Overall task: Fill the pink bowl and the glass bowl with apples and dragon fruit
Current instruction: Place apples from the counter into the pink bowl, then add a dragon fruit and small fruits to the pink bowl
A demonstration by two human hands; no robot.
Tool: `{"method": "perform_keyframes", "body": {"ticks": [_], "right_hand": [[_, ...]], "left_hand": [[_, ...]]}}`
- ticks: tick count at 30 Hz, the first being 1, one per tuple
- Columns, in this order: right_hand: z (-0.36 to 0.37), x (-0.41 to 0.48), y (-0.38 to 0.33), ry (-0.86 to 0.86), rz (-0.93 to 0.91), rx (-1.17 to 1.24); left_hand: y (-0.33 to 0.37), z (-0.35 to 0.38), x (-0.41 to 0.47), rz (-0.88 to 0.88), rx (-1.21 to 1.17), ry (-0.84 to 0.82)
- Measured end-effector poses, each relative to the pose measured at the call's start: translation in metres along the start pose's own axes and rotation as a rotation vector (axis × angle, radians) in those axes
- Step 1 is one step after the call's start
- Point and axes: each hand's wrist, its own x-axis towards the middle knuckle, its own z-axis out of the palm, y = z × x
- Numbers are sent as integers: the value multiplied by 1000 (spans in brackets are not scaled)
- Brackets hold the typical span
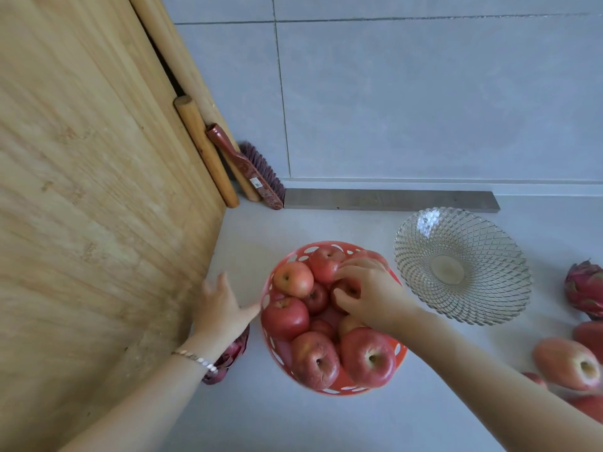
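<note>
Pink bowl [332, 391] brims with apples; right hand [372, 293] cups one apple [346, 288], settling it; left hand [222, 306], open and empty, braces the rim.

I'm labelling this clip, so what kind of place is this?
Probably a home kitchen counter. A pale worktop meets a grey tiled wall, a big wooden board and rolling pin lean in the corner, and fruit bowls sit out: a pink bowl of apples and an empty glass bowl.
</note>
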Motion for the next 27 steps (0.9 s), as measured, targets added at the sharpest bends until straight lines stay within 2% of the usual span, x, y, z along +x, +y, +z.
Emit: {"method": "perform_keyframes", "body": {"ticks": [2,9,13,17,19,23,27], "right_hand": [[1,-9,-6,7,-15,43],[2,-31,-10,0,-34,117],[3,-38,-3,10,23,141],[2,-45,1,31,29,131],[-4,-48,3,47,13,127],[-19,-54,4,195,-43,176],[-14,-50,-8,229,-278,38]], "left_hand": [[-20,3,-5,-126,-50,-56],[-36,11,1,-164,-115,-95],[-40,12,-4,-192,60,-239],[-36,11,-13,-198,-15,-190],[-36,6,-12,-232,-221,-194],[-13,-30,-23,-304,-691,-177],[30,-64,-41,-488,-1028,-377]]}}
